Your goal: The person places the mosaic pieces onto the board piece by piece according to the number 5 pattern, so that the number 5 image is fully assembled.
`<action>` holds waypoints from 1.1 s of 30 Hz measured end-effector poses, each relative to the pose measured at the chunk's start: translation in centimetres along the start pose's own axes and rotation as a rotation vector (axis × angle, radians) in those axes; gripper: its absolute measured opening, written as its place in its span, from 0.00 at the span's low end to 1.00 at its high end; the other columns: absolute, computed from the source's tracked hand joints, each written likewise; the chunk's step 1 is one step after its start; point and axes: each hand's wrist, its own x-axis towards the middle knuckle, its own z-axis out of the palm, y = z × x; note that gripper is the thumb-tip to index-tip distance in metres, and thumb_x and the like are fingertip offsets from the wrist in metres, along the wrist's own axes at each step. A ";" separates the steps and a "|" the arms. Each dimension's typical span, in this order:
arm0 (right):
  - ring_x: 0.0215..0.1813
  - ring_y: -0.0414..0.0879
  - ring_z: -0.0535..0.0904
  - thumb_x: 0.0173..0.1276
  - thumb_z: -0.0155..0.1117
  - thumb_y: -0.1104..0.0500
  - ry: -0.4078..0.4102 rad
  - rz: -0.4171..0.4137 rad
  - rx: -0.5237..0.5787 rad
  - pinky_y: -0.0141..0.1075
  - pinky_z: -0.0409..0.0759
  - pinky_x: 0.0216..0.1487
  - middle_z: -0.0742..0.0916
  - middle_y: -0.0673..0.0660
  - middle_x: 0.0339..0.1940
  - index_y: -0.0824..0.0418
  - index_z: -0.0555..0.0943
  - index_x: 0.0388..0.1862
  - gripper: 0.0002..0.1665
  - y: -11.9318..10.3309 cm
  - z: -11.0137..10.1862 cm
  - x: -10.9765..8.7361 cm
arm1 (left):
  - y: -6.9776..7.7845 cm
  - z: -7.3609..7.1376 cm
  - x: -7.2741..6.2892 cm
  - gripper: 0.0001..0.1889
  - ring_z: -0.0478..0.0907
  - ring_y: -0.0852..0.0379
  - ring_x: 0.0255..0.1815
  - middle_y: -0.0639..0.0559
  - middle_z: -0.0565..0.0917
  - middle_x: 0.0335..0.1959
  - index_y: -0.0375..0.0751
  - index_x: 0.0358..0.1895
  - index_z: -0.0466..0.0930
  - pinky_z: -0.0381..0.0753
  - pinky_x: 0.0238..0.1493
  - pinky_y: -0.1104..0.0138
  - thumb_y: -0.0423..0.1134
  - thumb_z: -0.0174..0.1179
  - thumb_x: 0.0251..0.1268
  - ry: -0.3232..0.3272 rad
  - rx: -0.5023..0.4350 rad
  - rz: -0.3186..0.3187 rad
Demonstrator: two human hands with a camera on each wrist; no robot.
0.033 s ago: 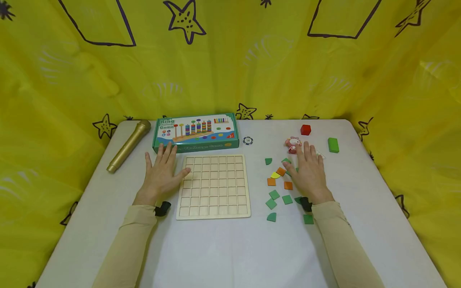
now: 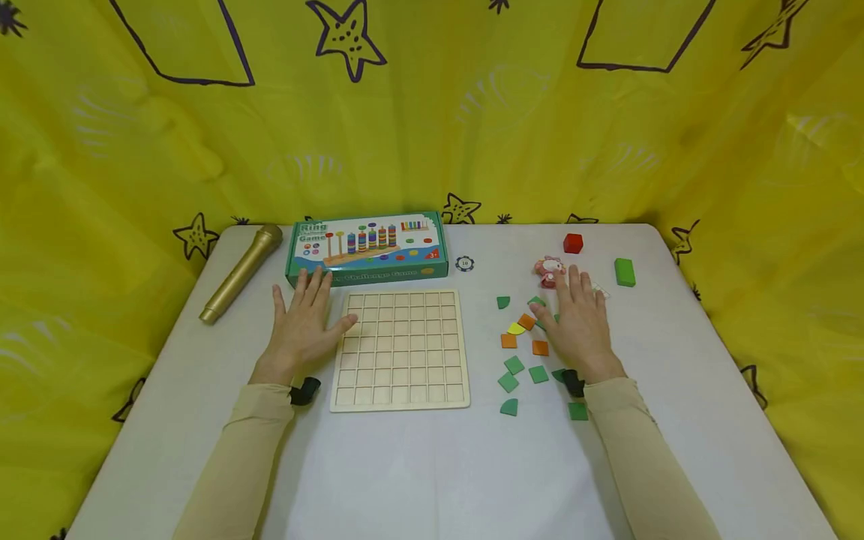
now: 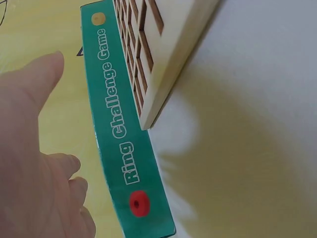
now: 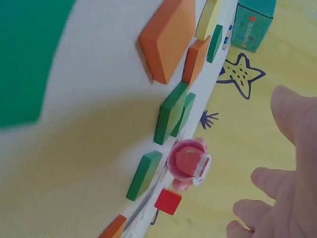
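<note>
The left hand (image 2: 300,326) hovers with straight, spread fingers, the wooden board (image 2: 410,349) to its right on the worktop (image 2: 418,480) and the box (image 2: 367,251) ahead. The right hand (image 2: 580,326), fingers also apart, hovers by scattered tiles (image 2: 538,374), most to its left; the pink doll (image 2: 549,270) is near its fingertips.

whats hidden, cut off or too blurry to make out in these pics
- Head view: the white item beside the right hand is partly covered by its fingers; I can't tell what it is.
- Left wrist view: the top edge cuts off part of the grid board.
- Right wrist view: the green piece at upper left is blurred and cut off by the top and left edges.
</note>
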 end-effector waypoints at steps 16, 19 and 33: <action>0.46 0.63 0.74 0.68 0.66 0.49 0.037 -0.062 -0.022 0.55 0.71 0.47 0.85 0.67 0.42 0.70 0.85 0.46 0.23 -4.4 2.3 4.1 | 1.5 1.7 -6.4 0.70 0.35 0.40 0.77 0.33 0.40 0.77 0.26 0.76 0.37 0.32 0.68 0.37 0.76 0.62 0.45 -0.234 -0.216 0.017; 0.46 0.63 0.73 0.67 0.67 0.47 -0.013 -0.007 -0.060 0.55 0.70 0.48 0.85 0.66 0.41 0.69 0.86 0.44 0.25 -4.6 2.5 4.7 | 1.8 2.0 -6.7 0.72 0.35 0.39 0.77 0.32 0.40 0.77 0.24 0.75 0.38 0.33 0.68 0.38 0.76 0.64 0.42 -0.255 -0.204 0.023; 0.45 0.63 0.71 0.67 0.67 0.49 -0.091 0.099 -0.079 0.56 0.68 0.50 0.83 0.66 0.35 0.72 0.84 0.40 0.24 -5.5 3.1 5.1 | 1.5 2.3 -7.2 0.75 0.31 0.39 0.77 0.31 0.36 0.77 0.23 0.75 0.40 0.31 0.69 0.40 0.76 0.68 0.35 -0.287 -0.165 0.028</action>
